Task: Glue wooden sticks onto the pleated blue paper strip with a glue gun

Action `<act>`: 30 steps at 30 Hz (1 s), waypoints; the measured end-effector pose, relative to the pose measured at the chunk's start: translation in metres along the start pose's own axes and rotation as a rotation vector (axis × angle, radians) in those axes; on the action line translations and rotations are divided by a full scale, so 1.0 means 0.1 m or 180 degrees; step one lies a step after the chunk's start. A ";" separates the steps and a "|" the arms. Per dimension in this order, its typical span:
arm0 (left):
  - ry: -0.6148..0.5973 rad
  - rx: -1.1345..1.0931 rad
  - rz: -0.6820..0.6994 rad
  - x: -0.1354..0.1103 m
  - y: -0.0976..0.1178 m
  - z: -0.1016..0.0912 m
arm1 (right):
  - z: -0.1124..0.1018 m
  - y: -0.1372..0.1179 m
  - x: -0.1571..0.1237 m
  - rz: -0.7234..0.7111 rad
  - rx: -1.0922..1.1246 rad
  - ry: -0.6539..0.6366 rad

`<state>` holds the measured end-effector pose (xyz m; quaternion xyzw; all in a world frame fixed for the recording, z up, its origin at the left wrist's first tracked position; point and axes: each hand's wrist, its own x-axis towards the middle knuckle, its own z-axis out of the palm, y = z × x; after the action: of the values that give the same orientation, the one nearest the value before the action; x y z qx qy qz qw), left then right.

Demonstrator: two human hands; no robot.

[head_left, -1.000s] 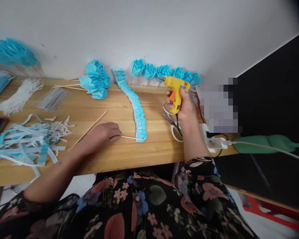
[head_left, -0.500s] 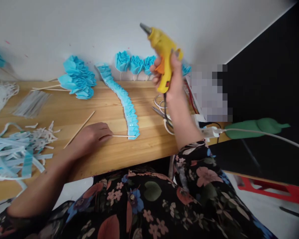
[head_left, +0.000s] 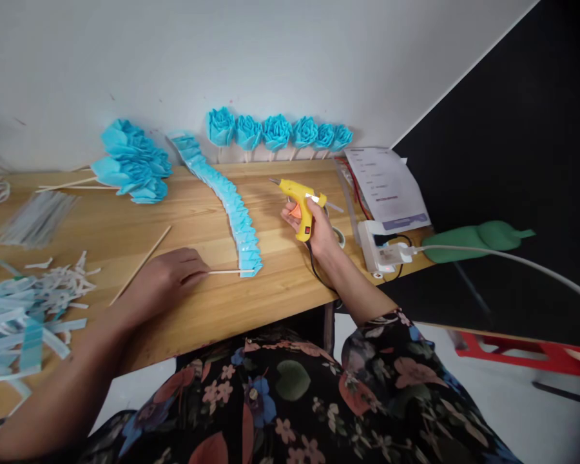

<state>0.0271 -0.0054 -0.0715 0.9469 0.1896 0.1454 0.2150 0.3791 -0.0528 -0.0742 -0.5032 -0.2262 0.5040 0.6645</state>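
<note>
Behind everything stands a pale wall (head_left: 270,58), then a wooden surface (head_left: 283,293). Along it curves a pleated blue strip (head_left: 232,203), between the hands. Right of it, the right hand (head_left: 321,235) is wrapped around a yellow glue gun (head_left: 296,192), nozzle pointing left. The left hand (head_left: 169,276) pinches a thin stick (head_left: 222,272), whose far tip overlaps the strip's near end.

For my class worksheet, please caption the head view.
Left hand holds a thin stick, its tip on a pleated blue strip; right hand grips a yellow glue gun.
</note>
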 end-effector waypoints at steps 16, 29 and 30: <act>0.0098 -0.0013 0.0063 0.00 -0.01 0.00 | -0.05 -0.31 0.55 -0.0164 0.0355 -0.0085; 0.0126 0.0065 0.0151 0.05 0.04 -0.03 | -0.85 -0.22 -0.69 -0.0436 0.0116 0.0441; 0.0132 0.0042 0.0143 0.05 0.04 -0.03 | -0.89 -0.17 -0.70 -0.0400 0.0094 0.0471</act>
<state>0.0316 -0.0055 -0.0665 0.9491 0.1737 0.1686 0.2015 0.4316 -0.1544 -0.0797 -0.5139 -0.2002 0.4260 0.7171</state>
